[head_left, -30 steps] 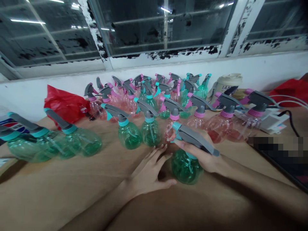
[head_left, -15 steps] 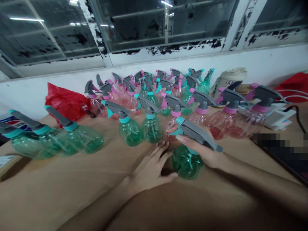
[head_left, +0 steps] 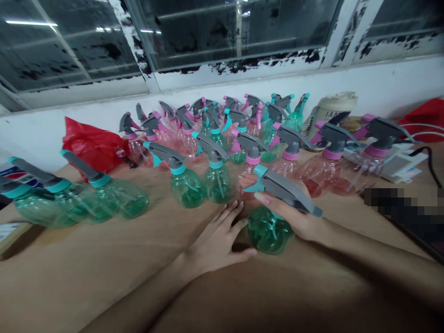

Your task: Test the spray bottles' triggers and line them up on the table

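My right hand (head_left: pixel 301 215) is closed around the neck of a green spray bottle (head_left: pixel 268 233), whose grey and teal trigger head points to the left. Some of those fingers are hidden behind the head. My left hand (head_left: pixel 217 238) lies flat on the wooden table (head_left: pixel 145 268), fingers spread, holding nothing, with its thumb close to the base of that bottle. Just beyond the left fingertips stand two more green spray bottles (head_left: pixel 218 182). Behind my right hand is a row of pink spray bottles (head_left: pixel 319 173), partly covered by the hand and the trigger head.
Three green spray bottles (head_left: pixel 128 201) stand at the left. Several pink and green bottles (head_left: pixel 190 145) crowd near the wall. A red plastic bag (head_left: pixel 90 143), a cream cup (head_left: pixel 335 108), a white box with cables (head_left: pixel 404 164) and a dark, partly pixelated object (head_left: pixel 412 226) lie around them.
The view has tipped slightly, so the scene sits a little higher in the picture. Both hands and the held spray bottle keep nearly the same position.
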